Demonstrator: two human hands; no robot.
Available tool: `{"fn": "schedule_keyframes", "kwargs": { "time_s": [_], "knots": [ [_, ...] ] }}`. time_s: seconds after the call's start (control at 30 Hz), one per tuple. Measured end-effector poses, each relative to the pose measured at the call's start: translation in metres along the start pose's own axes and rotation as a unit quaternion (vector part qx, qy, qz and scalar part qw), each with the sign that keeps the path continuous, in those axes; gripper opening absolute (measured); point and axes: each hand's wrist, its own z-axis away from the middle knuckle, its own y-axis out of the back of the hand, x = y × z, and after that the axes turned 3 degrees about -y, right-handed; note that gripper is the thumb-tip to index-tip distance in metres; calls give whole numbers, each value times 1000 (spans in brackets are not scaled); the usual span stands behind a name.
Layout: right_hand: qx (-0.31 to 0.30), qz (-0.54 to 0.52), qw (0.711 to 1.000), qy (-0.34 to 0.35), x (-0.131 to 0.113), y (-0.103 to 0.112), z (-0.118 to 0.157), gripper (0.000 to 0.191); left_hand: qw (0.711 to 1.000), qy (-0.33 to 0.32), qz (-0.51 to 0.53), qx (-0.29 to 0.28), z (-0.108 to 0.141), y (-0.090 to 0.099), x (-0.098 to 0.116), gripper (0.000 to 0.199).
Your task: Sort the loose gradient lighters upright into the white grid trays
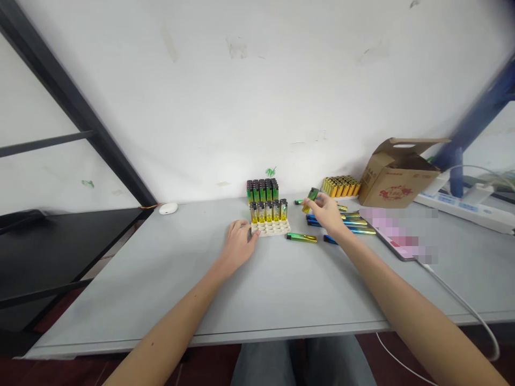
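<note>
Pinching a green-and-gold lighter (310,200), the right hand (328,213) holds it tilted just above the counter (169,300), its fingers (319,199) closed narrowly around the lighter's body. The left hand (240,245) rests palm-down on the counter, its fingers spread wide and empty, with their tips just beside the left edge of a cream perforated tray (270,229); whether they touch it cannot be told.

Five yellow-and-black lighters (269,212) stand upright in a single row on that tray. Directly behind them stands a block of green-and-black lighters (262,192), about five across, packed too tightly for an exact count. One loose green-and-gold lighter (301,237) lies flat on the counter to the right of the tray, and a blue-ended lighter (330,239) lies partly hidden beneath the right hand's wrist. At least four more metallic lighters (354,221) fan out beyond the hand, overlapping too much to count surely.

Farther back, a tight group of yellow-and-orange lighters (340,186) sits against the wall, next to one open cardboard box (398,177) with red print. A flat device with a pixelated pink screen (396,233) lies at the right, trailing one white cable (462,303). Behind it runs one white power strip (462,209). One white computer mouse (168,208) sits at the counter's far left corner.
</note>
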Motion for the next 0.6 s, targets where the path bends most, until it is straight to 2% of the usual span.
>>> {"fn": "schedule_keyframes", "kwargs": {
  "time_s": [0.1,0.2,0.33,0.47,0.6],
  "knots": [
    [-1,-55,998,-10,1,-1,-2,38,1000,6,5,3,0,0,0,37],
    [-6,-49,999,2,2,-2,-1,42,1000,7,6,5,-1,0,1,38],
    [-11,75,996,55,2,-1,2,37,1000,8,0,0,0,1,2,39],
    [-29,244,961,130,6,-6,5,28,1000,9,2,-1,0,1,2,39],
    [-38,314,931,183,18,-12,4,27,1000,2,-1,-2,-1,0,2,39]
  ]
}}
